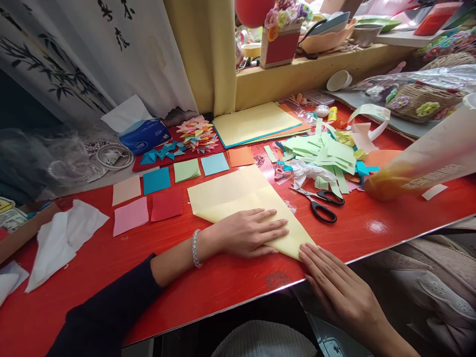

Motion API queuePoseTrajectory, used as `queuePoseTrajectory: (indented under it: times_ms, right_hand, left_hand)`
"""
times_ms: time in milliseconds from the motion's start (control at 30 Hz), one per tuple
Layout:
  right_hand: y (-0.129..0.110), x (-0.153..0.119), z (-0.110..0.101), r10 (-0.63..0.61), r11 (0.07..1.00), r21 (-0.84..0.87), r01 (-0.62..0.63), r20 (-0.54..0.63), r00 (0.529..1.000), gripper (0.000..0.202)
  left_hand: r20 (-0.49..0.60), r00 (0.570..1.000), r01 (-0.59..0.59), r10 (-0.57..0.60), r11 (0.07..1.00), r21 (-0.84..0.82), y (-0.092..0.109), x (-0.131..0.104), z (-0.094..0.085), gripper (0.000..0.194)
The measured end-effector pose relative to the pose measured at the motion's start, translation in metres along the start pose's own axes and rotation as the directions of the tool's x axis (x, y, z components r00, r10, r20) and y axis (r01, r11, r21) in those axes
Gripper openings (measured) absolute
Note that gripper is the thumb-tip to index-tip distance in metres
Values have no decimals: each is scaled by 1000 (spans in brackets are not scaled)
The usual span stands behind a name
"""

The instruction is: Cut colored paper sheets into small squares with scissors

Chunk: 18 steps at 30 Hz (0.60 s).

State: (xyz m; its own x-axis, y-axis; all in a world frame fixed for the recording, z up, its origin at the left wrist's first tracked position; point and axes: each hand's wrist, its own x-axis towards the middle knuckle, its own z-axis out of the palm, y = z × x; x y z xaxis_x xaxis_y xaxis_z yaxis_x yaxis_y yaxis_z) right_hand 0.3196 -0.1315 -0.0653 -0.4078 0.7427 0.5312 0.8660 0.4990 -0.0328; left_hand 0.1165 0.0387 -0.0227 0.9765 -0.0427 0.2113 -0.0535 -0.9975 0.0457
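A large pale yellow sheet of paper point(230, 191) lies on the red table, with one part folded over diagonally. My left hand point(251, 233), a clear bead bracelet at its wrist, rests flat on the folded part with fingers stretched out. At the near right corner of the sheet, my right hand point(340, 280) presses with straight fingertips, close to the table's front edge. Black-handled scissors point(318, 201) lie partly spread just right of the paper. Behind and left of the sheet are small squares of coloured paper, among them a red one point(167, 205) and a pink one point(130, 216).
A pile of light green paper strips point(325, 148) sits behind the scissors. A tall translucent cup point(420, 153) stands at the right. At the back are stacked large sheets point(256, 124), a folded-paper piece point(199, 134) and a blue tissue pack point(145, 136). Crumpled tissue point(67, 238) lies left.
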Motion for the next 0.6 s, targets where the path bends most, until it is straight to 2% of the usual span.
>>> queuePoseTrajectory:
  times_ms: [200, 367, 467, 600]
  right_hand:
    - [0, 6, -7, -20, 1000, -18, 20, 8, 1000, 58]
    - [-6, 33, -20, -42, 999, -18, 41, -6, 999, 39]
    - [-12, 44, -17, -33, 999, -11, 34, 6, 999, 32]
    - [-18, 43, -6, -8, 999, -32, 9, 49, 999, 32]
  left_hand:
    - [15, 1000, 6, -6, 1000, 3, 0, 0, 0, 49]
    - [24, 1000, 6, -6, 1000, 13, 1, 1, -1, 48]
    - [22, 1000, 1, -1, 1000, 15, 1, 1, -1, 47]
    - [12, 1000, -6, 5, 1000, 15, 0, 1, -1, 47]
